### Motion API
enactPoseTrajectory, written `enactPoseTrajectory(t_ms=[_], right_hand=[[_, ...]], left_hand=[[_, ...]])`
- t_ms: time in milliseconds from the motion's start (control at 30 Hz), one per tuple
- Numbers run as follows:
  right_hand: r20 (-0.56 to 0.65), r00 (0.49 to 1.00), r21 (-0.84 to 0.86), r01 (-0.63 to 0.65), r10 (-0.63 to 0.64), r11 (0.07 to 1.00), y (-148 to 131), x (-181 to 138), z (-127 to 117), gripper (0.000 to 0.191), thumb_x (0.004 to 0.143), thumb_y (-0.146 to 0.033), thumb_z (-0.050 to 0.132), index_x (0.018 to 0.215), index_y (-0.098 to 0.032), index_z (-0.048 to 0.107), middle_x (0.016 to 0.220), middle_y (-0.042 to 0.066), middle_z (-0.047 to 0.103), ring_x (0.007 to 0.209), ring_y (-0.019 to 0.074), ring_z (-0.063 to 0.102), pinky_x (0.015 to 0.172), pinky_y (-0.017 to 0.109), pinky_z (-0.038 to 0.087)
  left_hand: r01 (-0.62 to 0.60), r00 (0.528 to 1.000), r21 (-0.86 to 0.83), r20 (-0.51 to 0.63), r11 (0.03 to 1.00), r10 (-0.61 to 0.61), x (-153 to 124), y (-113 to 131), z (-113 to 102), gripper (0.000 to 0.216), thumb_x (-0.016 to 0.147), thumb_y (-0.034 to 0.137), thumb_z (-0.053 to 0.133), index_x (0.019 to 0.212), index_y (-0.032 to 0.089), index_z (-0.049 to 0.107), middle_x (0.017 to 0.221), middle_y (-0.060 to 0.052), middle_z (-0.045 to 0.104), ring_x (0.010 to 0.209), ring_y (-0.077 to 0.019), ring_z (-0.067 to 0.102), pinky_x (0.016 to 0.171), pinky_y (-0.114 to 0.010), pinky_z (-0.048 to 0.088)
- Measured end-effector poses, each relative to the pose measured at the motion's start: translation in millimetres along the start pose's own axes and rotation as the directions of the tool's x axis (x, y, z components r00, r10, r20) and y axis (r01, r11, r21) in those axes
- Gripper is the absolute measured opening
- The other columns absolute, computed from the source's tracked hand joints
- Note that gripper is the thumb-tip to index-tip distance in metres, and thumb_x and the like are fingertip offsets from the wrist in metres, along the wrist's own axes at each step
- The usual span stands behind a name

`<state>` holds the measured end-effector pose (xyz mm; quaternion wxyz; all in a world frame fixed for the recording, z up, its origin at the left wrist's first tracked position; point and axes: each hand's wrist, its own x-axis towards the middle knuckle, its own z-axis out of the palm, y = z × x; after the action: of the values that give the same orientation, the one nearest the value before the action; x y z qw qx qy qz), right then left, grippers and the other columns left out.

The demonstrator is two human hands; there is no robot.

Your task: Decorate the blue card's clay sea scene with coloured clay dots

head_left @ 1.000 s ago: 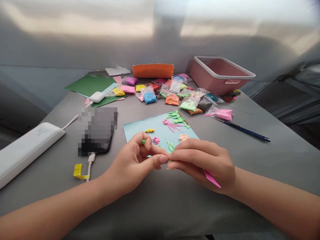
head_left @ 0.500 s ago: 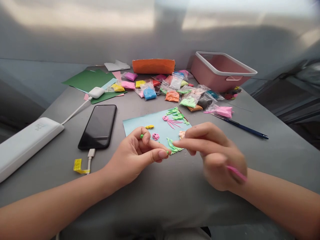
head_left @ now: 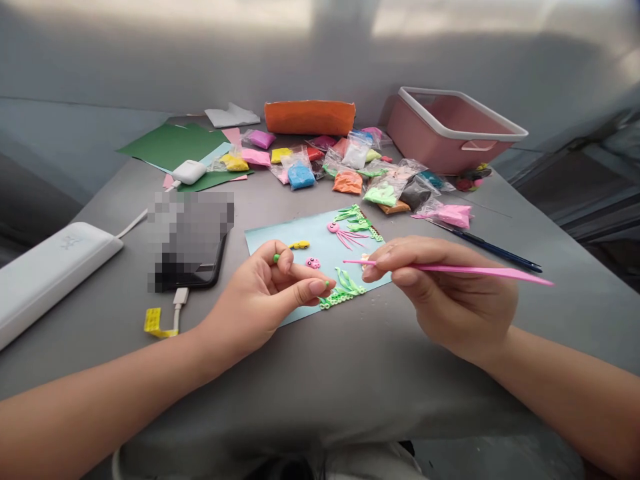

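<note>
A light blue card (head_left: 280, 239) lies on the grey table, decorated with clay shapes: a pink octopus (head_left: 342, 233), green seaweed (head_left: 345, 288), a yellow fish (head_left: 299, 245). My left hand (head_left: 270, 293) rests on the card's near edge, fingers curled, pinching a small green clay ball (head_left: 276, 257), with another green speck at the thumb tip. My right hand (head_left: 450, 293) grips a thin pink modelling tool (head_left: 480, 271) held level, its tip pointing left above the seaweed.
Several small bags of coloured clay (head_left: 350, 175) lie behind the card, with an orange case (head_left: 310, 117) and a pink bin (head_left: 450, 130). A blue pen (head_left: 495, 250) lies at right. A phone (head_left: 190, 243), earbud case (head_left: 189, 172), white power bank (head_left: 45, 270) and green paper (head_left: 173, 143) are at left.
My right hand drew back from my left and turned the pink tool from tucked under the palm to held out level. The view shifted downward slightly.
</note>
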<state>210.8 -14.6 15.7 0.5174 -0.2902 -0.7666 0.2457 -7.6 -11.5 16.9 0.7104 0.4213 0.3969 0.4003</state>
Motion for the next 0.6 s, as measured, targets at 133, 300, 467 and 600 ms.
enactPoseTrajectory(t_ms=[133,300,467,600], right_hand=[[0.145,0.988,0.114,0.028,-0.045,0.993,-0.4,-0.2,-3.8,0.019,0.103,-0.019,0.049,0.102,-0.019,0.068,0.085,0.006,0.072,0.079,0.0172,0.069,0.073,0.034,0.059],[0.261,0.961,0.067,0.072,-0.087,0.995,-2.9,1.2,-6.4,0.019,0.097,-0.009,0.049,0.102,-0.017,0.065,0.083,0.006,0.070,0.078,0.0170,0.068,0.075,0.035,0.058],[0.297,0.946,0.038,0.125,-0.130,0.991,-4.4,1.7,-7.1,0.022,0.093,-0.002,0.047,0.103,-0.014,0.063,0.082,0.007,0.068,0.078,0.0166,0.068,0.075,0.034,0.058],[0.311,0.940,0.015,0.143,-0.140,0.990,-3.9,2.3,-6.2,0.022,0.093,-0.001,0.048,0.103,-0.013,0.063,0.082,0.008,0.068,0.079,0.0159,0.067,0.076,0.033,0.057]], left_hand=[[-0.003,1.000,0.001,0.023,1.000,0.003,0.6,-1.5,-0.1,0.045,0.081,0.012,0.080,0.074,0.021,0.037,0.076,0.003,0.081,0.073,-0.0080,0.070,0.071,-0.020,0.053],[-0.002,0.999,-0.024,0.054,1.000,0.003,-0.2,-2.0,-0.1,0.044,0.082,0.008,0.078,0.074,0.020,0.037,0.079,0.002,0.083,0.074,-0.0075,0.071,0.075,-0.021,0.055],[-0.003,0.997,-0.036,0.074,0.999,0.006,-0.5,-2.9,0.2,0.043,0.084,0.006,0.076,0.073,0.020,0.037,0.079,0.002,0.083,0.071,-0.0040,0.071,0.072,-0.016,0.055],[-0.002,0.997,-0.016,0.073,1.000,0.003,0.0,-3.7,0.3,0.043,0.084,0.007,0.076,0.075,0.020,0.037,0.082,0.002,0.083,0.076,-0.0058,0.073,0.076,-0.018,0.057]])
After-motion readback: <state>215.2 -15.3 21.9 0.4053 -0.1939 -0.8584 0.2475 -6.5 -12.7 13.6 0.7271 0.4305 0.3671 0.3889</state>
